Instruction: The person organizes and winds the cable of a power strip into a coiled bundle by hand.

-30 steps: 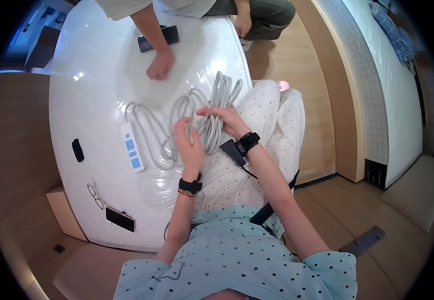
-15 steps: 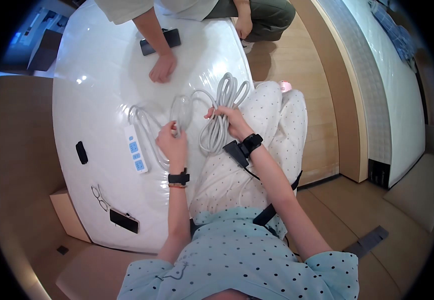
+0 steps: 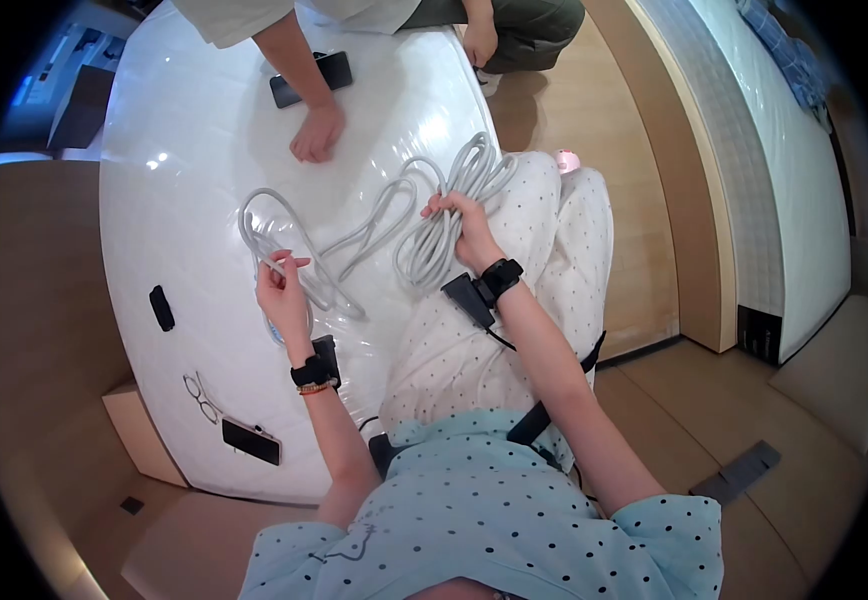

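Note:
My right hand (image 3: 466, 222) is closed around the middle of a coiled grey cable bundle (image 3: 429, 250), beside my legs at the edge of the plastic-covered mattress (image 3: 204, 190). From the bundle, loose cable (image 3: 369, 232) runs left across the mattress. At its left end my left hand (image 3: 282, 285) has its fingers pinched on the cable loops (image 3: 266, 210). The white power strip with blue sockets lies mostly hidden behind my left hand. Both wrists wear black straps with small black devices.
Another person's hand (image 3: 319, 132) rests on the mattress near a black phone (image 3: 334, 72). A black object (image 3: 161, 308), glasses (image 3: 200, 398) and a second phone (image 3: 251, 440) lie on the left. Something pink (image 3: 567, 161) is by my knees. A second mattress (image 3: 784, 190) stands right.
My left hand has moved left, from the middle loops to those over the power strip. The cable between my hands is now more spread out. My right hand still holds the bundle.

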A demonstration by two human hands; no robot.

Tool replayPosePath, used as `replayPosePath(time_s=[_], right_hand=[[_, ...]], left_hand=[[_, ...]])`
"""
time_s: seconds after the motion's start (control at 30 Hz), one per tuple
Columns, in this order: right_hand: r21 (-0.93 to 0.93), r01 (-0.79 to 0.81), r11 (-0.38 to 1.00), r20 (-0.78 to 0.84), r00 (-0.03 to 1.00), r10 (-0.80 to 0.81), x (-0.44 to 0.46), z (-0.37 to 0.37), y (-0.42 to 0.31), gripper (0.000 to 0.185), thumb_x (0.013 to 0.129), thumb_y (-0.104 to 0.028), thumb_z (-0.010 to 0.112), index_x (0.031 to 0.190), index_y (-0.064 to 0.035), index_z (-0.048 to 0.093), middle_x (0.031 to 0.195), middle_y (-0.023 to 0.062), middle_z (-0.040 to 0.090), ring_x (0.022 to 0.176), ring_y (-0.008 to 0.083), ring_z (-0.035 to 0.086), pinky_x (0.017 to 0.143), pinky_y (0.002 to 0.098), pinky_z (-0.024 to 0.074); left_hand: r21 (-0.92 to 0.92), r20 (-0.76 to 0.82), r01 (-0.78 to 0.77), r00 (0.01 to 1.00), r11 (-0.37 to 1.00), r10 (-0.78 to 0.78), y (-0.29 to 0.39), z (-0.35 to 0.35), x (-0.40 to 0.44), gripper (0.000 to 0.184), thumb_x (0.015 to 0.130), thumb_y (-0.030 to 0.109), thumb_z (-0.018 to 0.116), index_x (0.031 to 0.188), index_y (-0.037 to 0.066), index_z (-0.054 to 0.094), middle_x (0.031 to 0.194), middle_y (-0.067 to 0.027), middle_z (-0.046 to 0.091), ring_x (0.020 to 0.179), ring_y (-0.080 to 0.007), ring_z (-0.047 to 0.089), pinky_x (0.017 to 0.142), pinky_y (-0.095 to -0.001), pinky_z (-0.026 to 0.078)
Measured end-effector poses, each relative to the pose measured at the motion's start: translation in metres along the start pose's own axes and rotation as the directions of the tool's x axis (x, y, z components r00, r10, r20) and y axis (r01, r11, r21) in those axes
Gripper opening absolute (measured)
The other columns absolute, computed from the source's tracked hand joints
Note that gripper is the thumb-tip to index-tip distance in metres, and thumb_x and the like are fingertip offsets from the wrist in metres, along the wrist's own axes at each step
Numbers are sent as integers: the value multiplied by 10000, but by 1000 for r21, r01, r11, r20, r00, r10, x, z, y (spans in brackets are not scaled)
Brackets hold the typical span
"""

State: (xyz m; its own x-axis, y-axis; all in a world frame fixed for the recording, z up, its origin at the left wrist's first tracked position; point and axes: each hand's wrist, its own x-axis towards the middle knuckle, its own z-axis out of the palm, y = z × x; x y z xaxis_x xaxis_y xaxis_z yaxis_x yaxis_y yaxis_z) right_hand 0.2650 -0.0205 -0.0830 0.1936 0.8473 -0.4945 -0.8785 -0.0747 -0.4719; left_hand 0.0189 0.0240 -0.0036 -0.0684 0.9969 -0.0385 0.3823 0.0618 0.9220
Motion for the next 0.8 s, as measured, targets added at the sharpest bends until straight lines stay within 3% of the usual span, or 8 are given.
replayPosePath(time_s=[0.17, 0.27, 0.37, 0.47, 0.57, 0.67, 0.77, 0.8], right_hand=[[-2, -42, 999, 32, 999, 42, -2, -1, -1, 85, 707, -76, 521, 720, 3, 547, 701, 103, 568, 684, 195, 547, 676, 292, 431], [27, -41, 999, 35, 999, 41, -4, 1, -1, 145, 727, -84, 508, 839, 6, 529, 685, 89, 553, 667, 183, 522, 660, 286, 422], [52, -41, 998, 56, 998, 38, -4, 0, -2, 213, 743, -90, 504, 936, 1, 496, 673, 71, 534, 658, 174, 509, 654, 283, 417], [66, -26, 997, 57, 998, 22, -3, 1, -4, 221, 746, -86, 502, 951, -4, 485, 668, 58, 514, 655, 169, 505, 652, 281, 415], [17, -2, 1000, 22, 1000, 1, -8, 7, -10, 206, 707, -75, 481, 908, -37, 457, 652, 31, 441, 693, 179, 502, 685, 285, 403], [-9, 26, 1000, 16, 1000, -25, -12, 11, -11, 182, 681, -76, 467, 861, -60, 440, 635, 17, 400, 698, 186, 486, 699, 286, 391], [39, 75, 996, 95, 992, -78, -10, 5, -10, 164, 671, -84, 466, 831, -72, 429, 620, 18, 386, 677, 186, 462, 698, 285, 384], [64, 91, 994, 132, 986, -99, -9, 2, -9, 161, 668, -86, 466, 823, -75, 424, 615, 19, 382, 670, 186, 453, 698, 285, 382]], left_hand=[[219, 141, -19, 990, 975, -12, -9, 16, -6, 157, 814, 134, 612, 950, 60, 584, 747, -27, 647, 547, -88, 465, 545, -225, 380], [359, 361, -559, 822, 748, 441, -40, 45, -12, 189, 762, 153, 656, 929, 77, 613, 794, -56, 652, 600, -171, 534, 568, -285, 411], [625, 274, -586, 784, 517, 558, -11, 70, -33, 233, 697, 158, 699, 903, 80, 626, 789, -73, 628, 664, -270, 564, 638, -346, 446], [571, 250, -439, 898, 694, 362, -40, 63, -25, 241, 711, 169, 701, 912, 65, 620, 765, -63, 612, 637, -230, 550, 647, -320, 443], [388, 114, -164, 985, 907, 130, -21, 45, -19, 187, 730, 132, 654, 903, 66, 627, 796, -81, 618, 697, -241, 552, 656, -344, 440], [245, 53, 75, 994, 967, -91, 0, 11, -4, 164, 773, 144, 619, 917, 67, 623, 806, -90, 628, 676, -233, 564, 644, -335, 450], [69, -84, 82, 994, 994, -76, -38, -15, 18, 222, 761, 204, 641, 919, 50, 619, 824, -100, 640, 688, -240, 594, 647, -340, 469], [235, -101, 132, 989, 963, -111, -37, -19, 21, 263, 748, 219, 654, 936, 40, 610, 823, -105, 640, 696, -250, 600, 649, -351, 473]])
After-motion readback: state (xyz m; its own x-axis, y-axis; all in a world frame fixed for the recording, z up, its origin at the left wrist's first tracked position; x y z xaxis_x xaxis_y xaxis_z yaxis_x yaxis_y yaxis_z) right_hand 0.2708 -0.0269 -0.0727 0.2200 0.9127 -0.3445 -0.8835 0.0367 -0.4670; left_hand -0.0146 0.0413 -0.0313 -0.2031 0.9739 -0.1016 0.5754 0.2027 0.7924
